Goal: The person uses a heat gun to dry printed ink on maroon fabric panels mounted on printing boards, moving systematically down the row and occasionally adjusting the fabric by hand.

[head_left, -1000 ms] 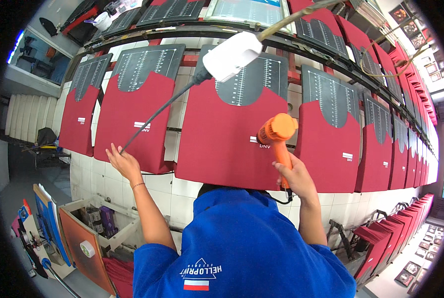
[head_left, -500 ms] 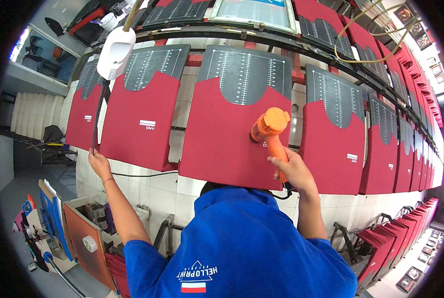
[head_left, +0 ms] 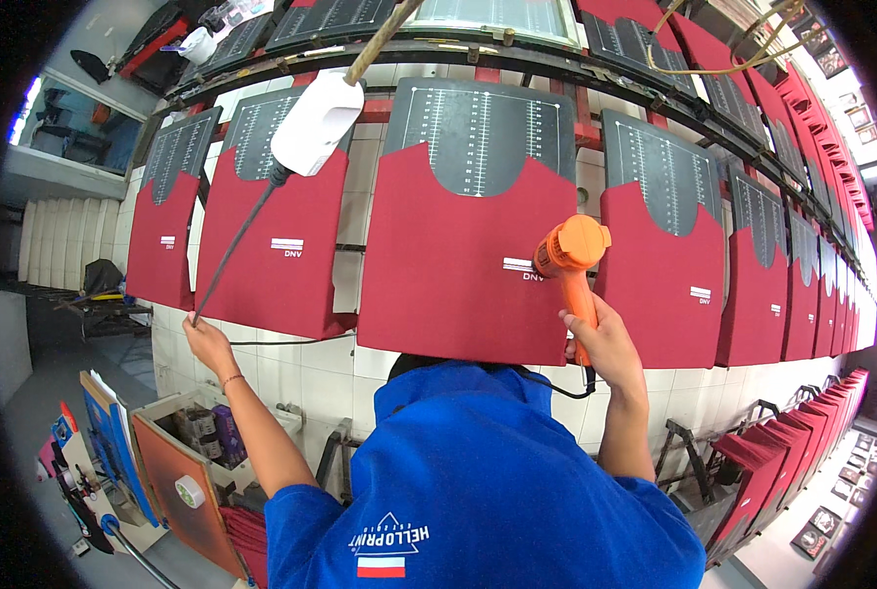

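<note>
My right hand point(head_left: 610, 346) is wrapped round the handle of an orange hair dryer point(head_left: 578, 245). The dryer is held over the lower right of a dark red shirt point(head_left: 448, 280), beside its small white print, partly covering it. That shirt lies stretched over a black board point(head_left: 483, 133) with white ruler marks. Off to the left, my left hand point(head_left: 209, 346) pinches a thin black cord point(head_left: 232, 250). The cord runs up, slanting right, to a white socket block point(head_left: 318, 123) hanging from a beige cable point(head_left: 384, 41).
More boards carry dark red shirts in a row, such as the left shirt point(head_left: 262, 250) and the right shirt point(head_left: 664, 285). A black rail point(head_left: 438, 47) crosses behind them. At lower left stand an orange-brown panel point(head_left: 178, 481) and an open box point(head_left: 252, 461). White tiles point(head_left: 262, 378) show below.
The hair dryer in my right hand has moved right, uncovering more of the print. The hanging socket block has swung right, and the cord from my left hand now slants.
</note>
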Available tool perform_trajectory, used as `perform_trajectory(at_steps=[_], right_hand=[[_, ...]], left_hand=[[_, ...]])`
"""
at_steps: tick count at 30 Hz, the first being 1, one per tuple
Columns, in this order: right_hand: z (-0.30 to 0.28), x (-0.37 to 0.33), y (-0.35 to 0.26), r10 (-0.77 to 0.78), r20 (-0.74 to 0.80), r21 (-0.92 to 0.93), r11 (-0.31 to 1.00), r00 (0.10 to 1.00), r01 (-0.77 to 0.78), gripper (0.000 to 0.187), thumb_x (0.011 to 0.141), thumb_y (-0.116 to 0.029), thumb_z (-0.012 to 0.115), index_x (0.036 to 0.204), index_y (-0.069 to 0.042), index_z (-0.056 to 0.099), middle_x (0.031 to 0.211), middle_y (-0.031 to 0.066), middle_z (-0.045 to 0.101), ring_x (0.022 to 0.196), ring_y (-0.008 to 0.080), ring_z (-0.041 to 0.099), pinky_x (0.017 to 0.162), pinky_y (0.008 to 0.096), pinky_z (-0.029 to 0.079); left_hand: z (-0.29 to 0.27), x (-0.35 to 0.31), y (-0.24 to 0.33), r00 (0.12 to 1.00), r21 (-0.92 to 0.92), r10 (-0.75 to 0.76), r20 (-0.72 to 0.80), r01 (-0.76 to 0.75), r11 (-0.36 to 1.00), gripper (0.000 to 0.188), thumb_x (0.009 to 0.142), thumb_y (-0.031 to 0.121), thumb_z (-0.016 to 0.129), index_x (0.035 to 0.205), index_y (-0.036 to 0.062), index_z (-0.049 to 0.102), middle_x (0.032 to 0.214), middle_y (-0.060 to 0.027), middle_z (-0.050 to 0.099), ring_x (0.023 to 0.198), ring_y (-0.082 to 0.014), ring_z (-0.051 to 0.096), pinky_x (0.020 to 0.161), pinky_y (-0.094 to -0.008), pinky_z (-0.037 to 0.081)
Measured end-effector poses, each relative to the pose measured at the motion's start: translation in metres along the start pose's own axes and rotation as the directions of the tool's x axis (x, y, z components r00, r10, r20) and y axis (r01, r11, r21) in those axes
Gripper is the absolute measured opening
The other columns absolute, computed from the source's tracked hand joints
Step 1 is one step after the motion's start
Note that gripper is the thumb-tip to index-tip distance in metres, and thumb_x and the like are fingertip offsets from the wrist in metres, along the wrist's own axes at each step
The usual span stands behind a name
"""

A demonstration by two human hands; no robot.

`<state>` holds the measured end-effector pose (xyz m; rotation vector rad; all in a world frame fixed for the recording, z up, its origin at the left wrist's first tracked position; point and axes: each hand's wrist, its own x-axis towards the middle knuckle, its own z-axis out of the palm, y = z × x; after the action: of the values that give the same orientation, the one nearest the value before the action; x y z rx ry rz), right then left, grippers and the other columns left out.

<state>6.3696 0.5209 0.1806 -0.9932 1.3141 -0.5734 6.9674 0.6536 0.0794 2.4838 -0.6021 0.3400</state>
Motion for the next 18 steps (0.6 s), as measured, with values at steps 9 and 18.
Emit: perform_trajectory(at_steps=[9, 18], right_hand=[[0.016, -0.014, 0.005, 0.063, -0.159, 0.049, 0.997, 0.985, -0.056, 0.029, 0.093, -0.014, 0.060, 0.118, 0.000, 0.054, 0.088, 0.0037, 0.061, 0.055, 0.0081, 0.057, 0.051, 0.0228, 0.048], [0.199, 0.026, -0.016, 0.021, -0.063, 0.140, 0.990, 0.998, -0.012, 0.043, 0.094, -0.015, 0.059, 0.131, 0.002, 0.047, 0.105, 0.0118, 0.064, 0.057, 0.0089, 0.059, 0.055, 0.0255, 0.055]], left_hand=[[-0.057, 0.072, -0.013, 0.969, 0.104, 0.142, -0.203, -0.123, 0.987, 0.039, 0.103, 0.032, 0.041, 0.109, -0.0022, 0.060, 0.099, -0.0272, 0.065, 0.092, -0.0470, 0.060, 0.074, -0.0512, 0.045], [-0.130, 0.185, -0.035, 0.856, -0.299, 0.270, 0.441, -0.143, 0.943, 0.030, 0.098, 0.018, 0.044, 0.109, -0.0026, 0.063, 0.087, -0.0091, 0.066, 0.071, -0.0151, 0.058, 0.064, -0.0285, 0.045]])
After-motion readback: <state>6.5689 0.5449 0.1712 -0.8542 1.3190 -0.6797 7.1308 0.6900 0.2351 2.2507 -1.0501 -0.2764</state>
